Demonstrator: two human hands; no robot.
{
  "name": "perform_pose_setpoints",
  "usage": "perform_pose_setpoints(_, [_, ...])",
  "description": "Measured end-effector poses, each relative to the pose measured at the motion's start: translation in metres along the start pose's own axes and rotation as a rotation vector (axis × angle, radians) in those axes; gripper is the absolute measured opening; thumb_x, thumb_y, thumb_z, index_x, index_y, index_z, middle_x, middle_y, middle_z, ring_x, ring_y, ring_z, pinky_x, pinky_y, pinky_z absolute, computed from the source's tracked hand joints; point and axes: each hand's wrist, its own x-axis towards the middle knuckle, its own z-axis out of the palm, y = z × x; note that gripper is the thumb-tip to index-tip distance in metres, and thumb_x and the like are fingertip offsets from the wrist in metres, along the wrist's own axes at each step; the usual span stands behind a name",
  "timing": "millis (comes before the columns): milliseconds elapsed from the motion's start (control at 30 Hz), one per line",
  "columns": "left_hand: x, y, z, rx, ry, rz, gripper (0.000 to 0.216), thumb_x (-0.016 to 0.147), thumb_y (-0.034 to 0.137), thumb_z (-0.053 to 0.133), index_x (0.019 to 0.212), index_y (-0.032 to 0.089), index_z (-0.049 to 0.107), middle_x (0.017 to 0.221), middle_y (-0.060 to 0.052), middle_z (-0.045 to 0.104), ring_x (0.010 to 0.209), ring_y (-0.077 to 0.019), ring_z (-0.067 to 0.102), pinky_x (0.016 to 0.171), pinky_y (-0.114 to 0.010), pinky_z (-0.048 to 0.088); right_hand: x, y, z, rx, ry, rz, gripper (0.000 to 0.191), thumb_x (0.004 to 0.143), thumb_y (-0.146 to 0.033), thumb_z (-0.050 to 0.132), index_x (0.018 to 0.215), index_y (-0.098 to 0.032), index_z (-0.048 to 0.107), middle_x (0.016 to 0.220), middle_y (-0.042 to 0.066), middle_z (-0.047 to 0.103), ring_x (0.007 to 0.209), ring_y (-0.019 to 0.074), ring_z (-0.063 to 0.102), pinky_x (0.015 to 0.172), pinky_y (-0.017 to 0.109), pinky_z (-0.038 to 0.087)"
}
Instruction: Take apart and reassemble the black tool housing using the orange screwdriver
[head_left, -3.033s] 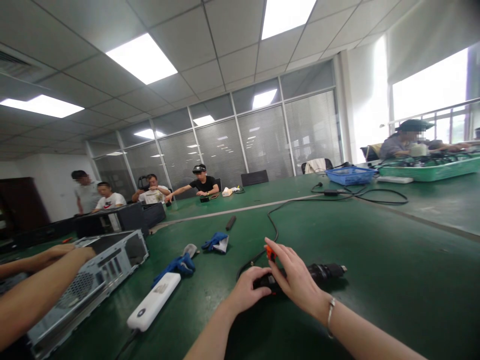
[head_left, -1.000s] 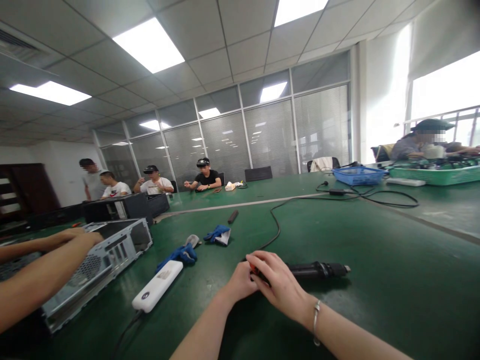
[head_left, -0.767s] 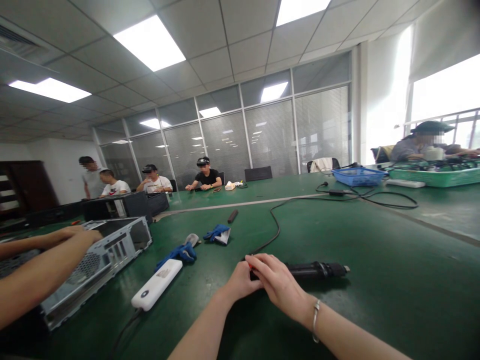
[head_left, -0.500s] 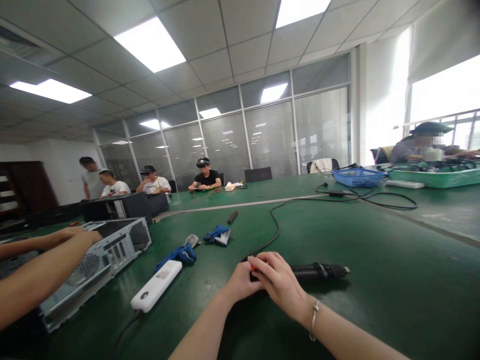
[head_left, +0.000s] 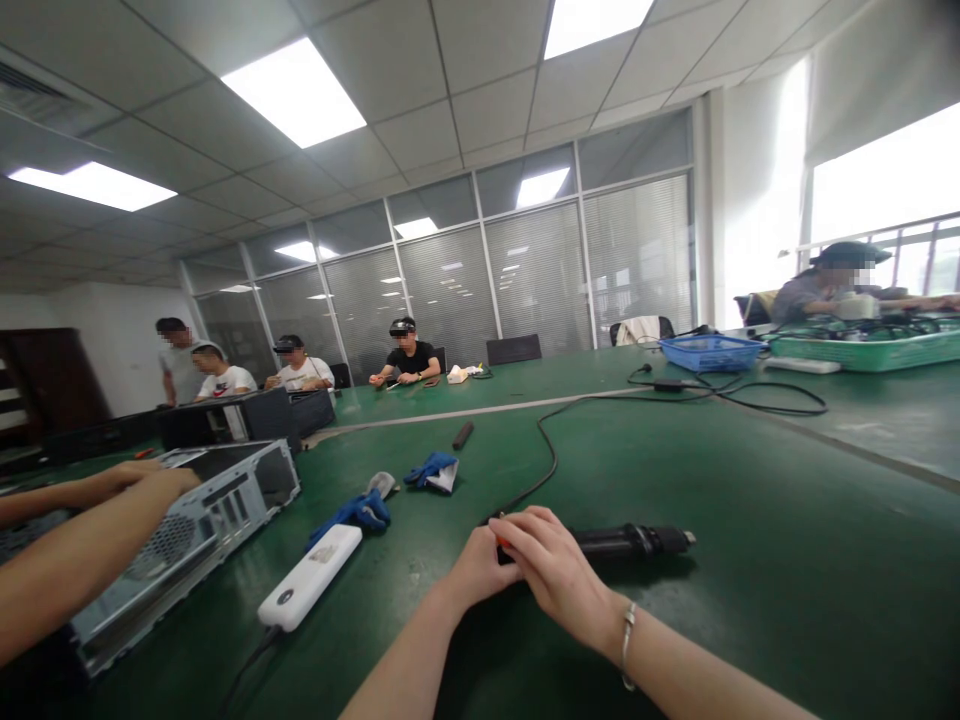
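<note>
Just in front of me a black electric screwdriver (head_left: 630, 541) lies low over the green table, its metal tip pointing right. My left hand (head_left: 480, 565) is closed around its rear end, where the black cord (head_left: 553, 455) comes in. Across that same end lies my right hand (head_left: 559, 565), fingers bent over it and meeting the left. A small orange-red part (head_left: 502, 541) peeks out between the fingers; what exactly the fingertips press is hidden.
Left of my hands lie a white power strip (head_left: 311, 578) and blue gloves (head_left: 433, 471). A co-worker's arms (head_left: 97, 550) reach into a metal computer case (head_left: 247, 500). A dark bar (head_left: 463, 435), blue basket (head_left: 709, 353) and green basket (head_left: 862, 352) stand farther off.
The whole view has shifted slightly. My hands keep nearly the same hold on the electric screwdriver, with only a slight shift of the right fingers.
</note>
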Motion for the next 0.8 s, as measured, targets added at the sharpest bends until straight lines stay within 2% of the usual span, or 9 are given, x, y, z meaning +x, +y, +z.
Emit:
perform_pose_setpoints(100, [0.0002, -0.0004, 0.0000, -0.009, -0.004, 0.033, 0.029, 0.074, 0.009, 0.059, 0.102, 0.013, 0.067, 0.104, -0.006, 0.071, 0.094, -0.0226, 0.065, 0.082, -0.027, 0.052, 0.0006, -0.0024, -0.0002, 0.005, -0.027, -0.027, 0.049, 0.089, -0.006, 0.042, 0.135, -0.022, 0.044, 0.115, 0.012, 0.061, 0.104, 0.0217, 0.057, 0.091, 0.043, 0.049])
perform_pose_setpoints(167, [0.0006, -0.0002, 0.0004, -0.021, -0.003, 0.070, 0.032, 0.074, 0.007, 0.058, 0.103, 0.014, 0.067, 0.106, -0.005, 0.070, 0.097, -0.0216, 0.065, 0.084, -0.026, 0.051, 0.0010, -0.0021, 0.0004, -0.024, 0.000, -0.020, 0.045, 0.090, -0.009, 0.044, 0.133, -0.022, 0.046, 0.113, 0.012, 0.060, 0.101, 0.0224, 0.058, 0.089, 0.045, 0.050])
perform_pose_setpoints(300, [0.0007, -0.0011, 0.0016, -0.018, 0.012, 0.060, 0.025, 0.072, 0.009, 0.061, 0.095, 0.012, 0.068, 0.097, -0.005, 0.072, 0.089, -0.0212, 0.066, 0.078, -0.025, 0.052, 0.0003, 0.0010, 0.0013, -0.052, 0.066, 0.017, 0.040, 0.091, -0.012, 0.045, 0.129, -0.024, 0.050, 0.100, 0.009, 0.063, 0.087, 0.0199, 0.059, 0.079, 0.040, 0.053])
perform_pose_setpoints(500, [0.0000, -0.0017, 0.0005, 0.003, 0.009, 0.037, 0.026, 0.072, 0.010, 0.060, 0.097, 0.012, 0.067, 0.095, -0.005, 0.071, 0.087, -0.0208, 0.065, 0.076, -0.024, 0.052, -0.0007, -0.0019, -0.0003, -0.022, 0.016, -0.036, 0.051, 0.089, -0.006, 0.040, 0.138, -0.021, 0.042, 0.112, 0.012, 0.062, 0.101, 0.0215, 0.059, 0.089, 0.042, 0.052])
perform_pose_setpoints(667, [0.0005, 0.0019, -0.0001, -0.024, 0.011, 0.080, 0.027, 0.073, 0.008, 0.059, 0.098, 0.013, 0.067, 0.098, -0.005, 0.071, 0.091, -0.0210, 0.065, 0.079, -0.025, 0.051, 0.0004, -0.0006, -0.0001, -0.065, 0.060, 0.019, 0.042, 0.091, -0.013, 0.046, 0.132, -0.025, 0.049, 0.106, 0.010, 0.061, 0.092, 0.0215, 0.059, 0.081, 0.041, 0.053])
perform_pose_setpoints(800, [0.0009, -0.0005, 0.0008, -0.031, 0.018, 0.043, 0.024, 0.071, 0.012, 0.064, 0.094, 0.010, 0.067, 0.095, -0.007, 0.071, 0.087, -0.0225, 0.066, 0.076, -0.026, 0.052, 0.0001, 0.0006, -0.0014, -0.036, 0.041, 0.027, 0.047, 0.091, -0.008, 0.042, 0.136, -0.023, 0.044, 0.107, 0.011, 0.061, 0.095, 0.0220, 0.058, 0.081, 0.040, 0.052])
